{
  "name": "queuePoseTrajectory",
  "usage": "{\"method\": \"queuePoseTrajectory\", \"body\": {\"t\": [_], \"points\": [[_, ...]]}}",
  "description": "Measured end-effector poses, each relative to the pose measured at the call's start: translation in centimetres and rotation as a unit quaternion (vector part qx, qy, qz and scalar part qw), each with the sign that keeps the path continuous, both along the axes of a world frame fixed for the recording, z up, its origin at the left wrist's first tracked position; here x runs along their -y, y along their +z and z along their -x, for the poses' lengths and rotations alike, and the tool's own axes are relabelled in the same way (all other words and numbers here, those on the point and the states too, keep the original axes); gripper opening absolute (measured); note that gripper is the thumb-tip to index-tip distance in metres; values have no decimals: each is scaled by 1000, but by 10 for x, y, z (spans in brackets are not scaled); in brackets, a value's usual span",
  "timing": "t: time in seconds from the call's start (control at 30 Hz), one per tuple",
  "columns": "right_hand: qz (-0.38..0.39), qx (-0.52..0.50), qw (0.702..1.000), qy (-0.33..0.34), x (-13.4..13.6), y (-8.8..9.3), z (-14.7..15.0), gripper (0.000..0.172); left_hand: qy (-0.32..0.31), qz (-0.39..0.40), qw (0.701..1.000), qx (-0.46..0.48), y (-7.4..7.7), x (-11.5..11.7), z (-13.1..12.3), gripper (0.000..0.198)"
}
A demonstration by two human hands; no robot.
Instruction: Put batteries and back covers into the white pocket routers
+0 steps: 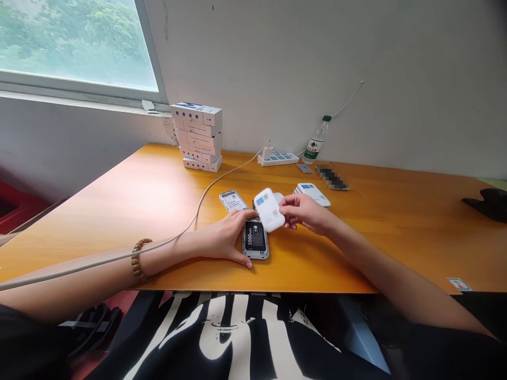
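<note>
My left hand, wearing a beaded bracelet, grips a small open device on the table. Its thumb lies by the near left edge and its fingers reach the far end. A black battery marked 3000mAh shows in the device's bay. Just above the device's far right side, my right hand pinches a white rounded back cover by its right edge. The cover is tilted and bears a blue label and a printed code. Beyond my left fingers lies another coverless device, partly hidden.
Several white covered devices are stacked behind my right hand. White boxes stand piled at the back left. A power strip, water bottle and blurred phone are at the back. A white cable crosses over my left forearm.
</note>
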State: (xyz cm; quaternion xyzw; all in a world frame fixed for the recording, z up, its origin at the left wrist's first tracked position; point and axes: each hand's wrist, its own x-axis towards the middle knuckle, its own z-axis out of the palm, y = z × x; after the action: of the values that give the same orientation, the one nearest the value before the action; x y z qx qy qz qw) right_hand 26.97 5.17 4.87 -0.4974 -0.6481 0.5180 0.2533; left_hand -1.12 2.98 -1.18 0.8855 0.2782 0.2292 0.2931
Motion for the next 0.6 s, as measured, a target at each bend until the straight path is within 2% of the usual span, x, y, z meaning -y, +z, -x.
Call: {"method": "queuePoseTrajectory", "body": {"t": [0.03, 0.1, 0.27, 0.4, 0.6], "points": [[73, -22, 997, 35, 0, -1, 0, 30, 2, 5, 1000, 2, 0, 0, 0, 118], [166, -34, 981, 93, 0, -6, 1, 34, 8, 12, 1000, -2, 0, 1, -1, 125], [265, -19, 948, 177, 5, -18, 9, 35, 5, -10, 1000, -8, 1, 1, -1, 126], [286, -3, 941, 180, 8, -21, 14, 33, -5, -35, 999, -14, 1, 1, 0, 116], [240, 48, 955, 166, 9, -21, 16, 43, -11, -40, 999, -24, 2, 1, 0, 108]]}}
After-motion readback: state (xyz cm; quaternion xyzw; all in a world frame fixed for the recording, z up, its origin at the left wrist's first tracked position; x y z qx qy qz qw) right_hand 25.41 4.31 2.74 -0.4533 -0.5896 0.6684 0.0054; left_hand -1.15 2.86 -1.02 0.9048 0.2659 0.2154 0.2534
